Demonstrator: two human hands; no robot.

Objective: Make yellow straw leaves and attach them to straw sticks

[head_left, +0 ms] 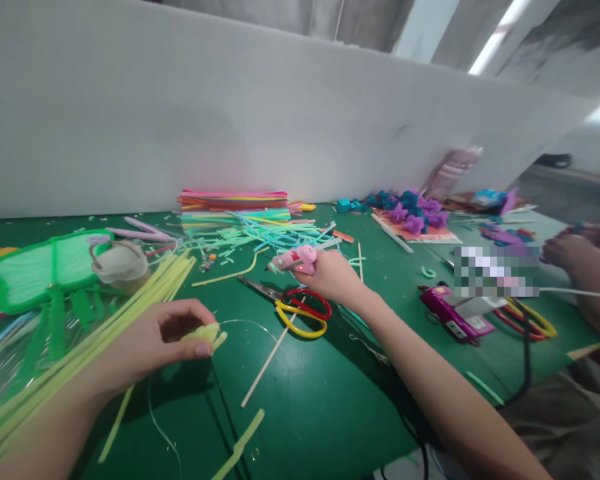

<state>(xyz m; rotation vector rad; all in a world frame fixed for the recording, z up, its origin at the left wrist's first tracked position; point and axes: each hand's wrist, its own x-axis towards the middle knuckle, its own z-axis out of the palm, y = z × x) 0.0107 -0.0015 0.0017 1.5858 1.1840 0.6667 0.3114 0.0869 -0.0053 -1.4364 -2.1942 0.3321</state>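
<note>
My left hand (180, 330) pinches a small pale yellow piece (210, 333) of folded pipe cleaner. A thin clear strand curves away from that piece. In my right hand (327, 270) is a pink glue gun (300, 259), its nozzle pointing left, held above the scissors (303, 312). These have red and yellow handles and lie with their blades apart on the green table (300, 413). A bundle of long yellow pipe cleaners (125, 320) passes beside and under my left forearm. Between the hands and nearer me, a thin wooden stick (265, 367) lies slanted.
Colourful pipe cleaners (235, 200) are piled at the back. A green fan-like shape (50, 270) and a whitish cup (123, 263) stand left. Purple and teal pieces (415, 210), a magenta glue gun (455, 317) and another person's hands (580, 247) are on the right.
</note>
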